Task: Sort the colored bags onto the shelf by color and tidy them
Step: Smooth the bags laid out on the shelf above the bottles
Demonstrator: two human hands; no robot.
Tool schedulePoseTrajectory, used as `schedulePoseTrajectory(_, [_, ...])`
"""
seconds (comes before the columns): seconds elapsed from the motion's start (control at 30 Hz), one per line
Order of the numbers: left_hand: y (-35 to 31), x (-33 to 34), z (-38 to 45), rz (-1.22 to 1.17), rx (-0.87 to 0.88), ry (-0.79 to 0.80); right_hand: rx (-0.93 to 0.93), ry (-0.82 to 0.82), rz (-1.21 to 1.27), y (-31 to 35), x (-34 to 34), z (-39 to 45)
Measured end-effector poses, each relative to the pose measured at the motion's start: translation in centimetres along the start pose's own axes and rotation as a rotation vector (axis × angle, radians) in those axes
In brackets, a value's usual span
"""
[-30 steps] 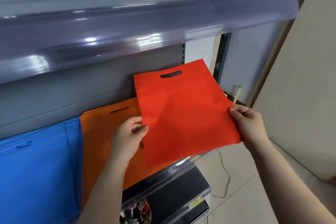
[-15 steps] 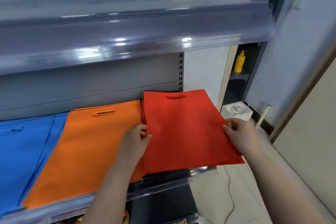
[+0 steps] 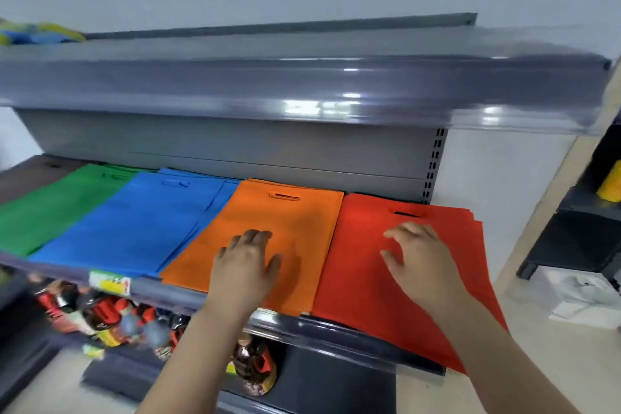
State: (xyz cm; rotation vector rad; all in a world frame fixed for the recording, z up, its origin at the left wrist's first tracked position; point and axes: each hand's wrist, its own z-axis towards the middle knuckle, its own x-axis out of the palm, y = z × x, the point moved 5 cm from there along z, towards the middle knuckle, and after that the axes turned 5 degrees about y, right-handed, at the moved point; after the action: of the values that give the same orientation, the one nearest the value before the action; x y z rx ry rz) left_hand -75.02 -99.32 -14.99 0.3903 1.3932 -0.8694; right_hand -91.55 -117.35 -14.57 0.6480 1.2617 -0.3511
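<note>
We see both forearms bare, reaching up from the lower edge toward 12 o'clock. The left forearm enters near 6 o'clock and rises toward 1 o'clock; the left hand [image 3: 247, 264] lies palm down, fingers straight and close together, thumb spread toward 3 o'clock. The right forearm enters from 5 o'clock and angles toward 11 o'clock; the right hand [image 3: 420, 262] is palm down, fingers loosely spread and slightly bent, holding nothing.
</note>
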Motion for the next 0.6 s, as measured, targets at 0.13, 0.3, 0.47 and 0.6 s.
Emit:
schedulePoseTrajectory(0.13, [6.6,-4.2,-1.8,0.122,-0.108,-0.101,-0.326,0.048,0.01,10.3,0.6,2.9])
schedulePoseTrajectory(0.3, [15.0,-11.3,-5.2,0.295,-0.261,-0.166,-0.639,0.072,0.053,24.0,0.7,4.5])
schedulePoseTrajectory(0.47, [23.9,-17.7,-10.2,0.377,-0.465,-0.223,-0.876,0.109,0.058,37.7,1.6,3.6])
schedulePoseTrajectory(0.6, [30.8,-21.8,-14.5,0.428,-0.611,-0.261,-1.011,0.116,0.043,47.4,2.9,2.3])
